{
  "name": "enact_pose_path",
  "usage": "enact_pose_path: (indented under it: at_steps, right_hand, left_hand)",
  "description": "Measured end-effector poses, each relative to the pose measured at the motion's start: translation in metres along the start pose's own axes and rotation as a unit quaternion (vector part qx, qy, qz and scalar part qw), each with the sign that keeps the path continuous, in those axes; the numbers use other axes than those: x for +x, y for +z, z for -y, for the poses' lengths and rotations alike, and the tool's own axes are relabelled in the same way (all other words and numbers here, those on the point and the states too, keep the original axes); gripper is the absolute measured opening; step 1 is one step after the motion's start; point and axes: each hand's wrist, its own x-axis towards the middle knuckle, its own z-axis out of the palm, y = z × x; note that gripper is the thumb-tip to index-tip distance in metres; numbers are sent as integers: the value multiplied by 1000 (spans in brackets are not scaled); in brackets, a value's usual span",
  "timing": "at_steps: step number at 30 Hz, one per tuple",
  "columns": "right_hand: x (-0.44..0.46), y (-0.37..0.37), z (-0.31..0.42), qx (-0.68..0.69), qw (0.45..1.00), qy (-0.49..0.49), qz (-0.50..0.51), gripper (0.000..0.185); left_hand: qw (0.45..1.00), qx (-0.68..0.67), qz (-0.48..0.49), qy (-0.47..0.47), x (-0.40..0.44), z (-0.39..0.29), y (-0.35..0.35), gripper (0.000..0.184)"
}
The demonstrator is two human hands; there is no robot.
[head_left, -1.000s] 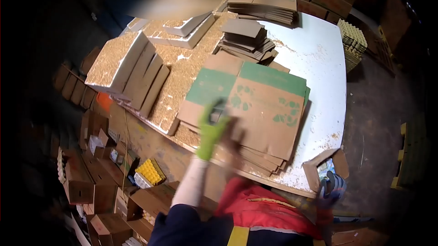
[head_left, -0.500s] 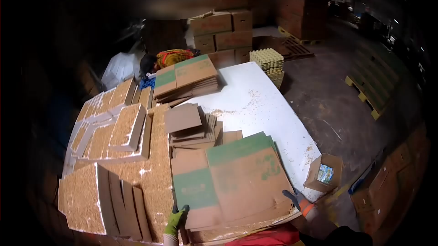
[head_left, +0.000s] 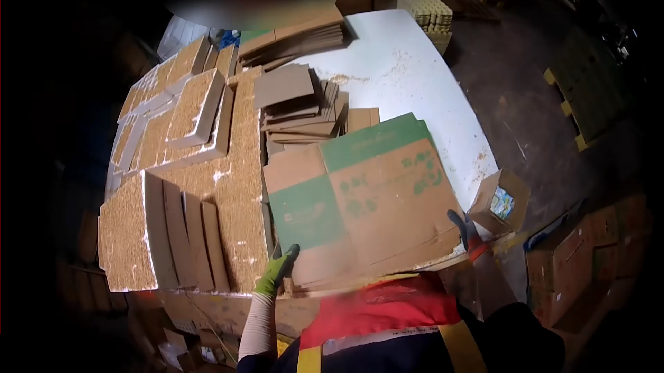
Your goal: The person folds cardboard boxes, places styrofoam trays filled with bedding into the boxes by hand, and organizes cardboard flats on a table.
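Observation:
A flattened cardboard box (head_left: 387,200) with green printed bands lies in front of me, on top of other flat sheets at the near side of the table. My left hand (head_left: 278,268), in a yellow-green glove with dark fingertips, grips its near left edge, thumb on top. At the near right edge, my right hand (head_left: 467,231), in a dark glove with an orange cuff, holds the same box. The undersides of both hands' fingers are hidden beneath the cardboard. Just beyond lies an uneven pile of smaller brown cardboard pieces (head_left: 287,88).
Foam blocks (head_left: 197,114) with tan, crumbly-looking tops cover the left side. Another stack of flat boxes (head_left: 297,38) lies at the far end of the white tabletop (head_left: 394,62). A small open carton (head_left: 498,201) stands at the right corner. Egg trays (head_left: 427,13) and a pallet (head_left: 581,103) are beyond.
My view has tilted downward, so the table appears higher and my red apron shows more. Both hands keep their places on the flattened box. The person at the far end is now out of sight.

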Motion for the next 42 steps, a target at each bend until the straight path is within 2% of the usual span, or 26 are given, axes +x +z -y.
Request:
enact_pose_path:
  at_steps: [3, 5, 6, 8, 11, 12, 13, 15, 16, 18, 20, 21, 22, 23, 24, 26, 28, 29, 32, 34, 35, 36, 37, 38, 40, 42]
  right_hand:
    - [-1, -18, 2, -61, 998, -1, -27, 49]
    - [-14, -9, 19, -67, 996, 60, -21, 52]
    - [-15, -8, 17, -69, 996, 60, -23, 52]
    - [-11, -4, 14, -76, 991, -90, -66, 57]
    - [-18, 11, 45, -61, 993, -103, 5, 62]
    - [-18, 4, 32, -61, 993, -103, 1, 62]
    - [-15, -5, 8, -86, 991, -99, 2, 64]
    - [-22, -13, -23, -127, 987, -100, -13, 67]
    - [-29, -15, -34, -141, 984, -104, -31, 69]
    - [-44, -20, -43, -378, 899, -217, -31, 71]
    - [-51, -11, -20, -306, 935, -177, -8, 69]
    - [-39, -16, -30, -96, 988, -117, -37, 69]
    - [-32, -20, -33, 121, 989, -53, -64, 70]
    - [-48, 15, 19, -130, 988, -85, 11, 73]
    - [-41, 7, 5, -129, 988, -88, 7, 73]
    - [-30, -7, -29, -330, 933, -144, -9, 76]
    - [-42, -8, -27, -299, 939, -169, -8, 80]
    - [-48, -6, -23, -152, 982, -115, 4, 82]
    - [-43, -8, 5, -282, 940, -180, 72, 87]
    - [-39, 4, 44, -272, 957, -13, 100, 83]
    - [-7, -18, 13, -398, 917, -27, 28, 83]
    - [20, -28, -11, -192, 981, 13, 13, 81]
    - [45, -29, -25, -309, 948, -73, 28, 59]
    - [70, -31, -40, -420, 893, -160, 22, 50]
    - [41, 5, 15, -507, 860, 12, 59, 83]
    - [27, 17, 23, -431, 900, -68, 10, 86]
  left_hand:
    - [999, -37, -20, 7, -8, 30, 15, 51]
    - [999, -19, -40, 7, -1, 44, 16, 50]
    - [997, -15, -46, 60, 1, 47, 16, 51]
    - [983, -55, -62, 166, 6, 49, 14, 56]
    - [956, -256, -47, 137, 32, 86, 1, 54]
    - [957, -255, -43, 136, 17, 64, 4, 54]
    - [992, -108, -37, 52, -11, 18, 10, 49]
    - [984, 125, -5, 126, 20, 78, -5, 42]
    - [984, 124, -7, 128, 22, 90, -11, 42]
    - [961, 186, -6, 206, 27, 101, -17, 43]
    - [917, 258, -24, 302, 24, 89, -15, 46]
    - [975, 139, -36, 167, 15, 73, -6, 49]
    - [998, 17, -48, 26, 1, 48, 2, 52]
    - [998, 20, -44, 29, -1, 46, 1, 52]
    - [999, -1, -43, 15, -3, 48, -1, 54]
    - [998, -44, -39, -16, -14, 42, -1, 60]
    - [1000, 5, -3, -1, -22, 67, -10, 83]
    - [1000, -25, 1, 14, -24, 72, -10, 77]
    - [996, -81, 13, 32, -19, 55, -8, 74]
    - [997, -73, 14, 15, -2, 53, -9, 74]
    - [998, -56, 14, 26, 0, 47, -7, 75]
    - [998, -40, 14, 37, 4, 40, -6, 75]
    - [999, -24, 15, 46, 6, 34, -5, 76]
    - [998, -8, 14, 53, 7, 27, -1, 77]
    - [998, 28, 9, 58, 4, 9, 5, 79]
    - [997, 54, 6, 61, -2, 0, 9, 80]
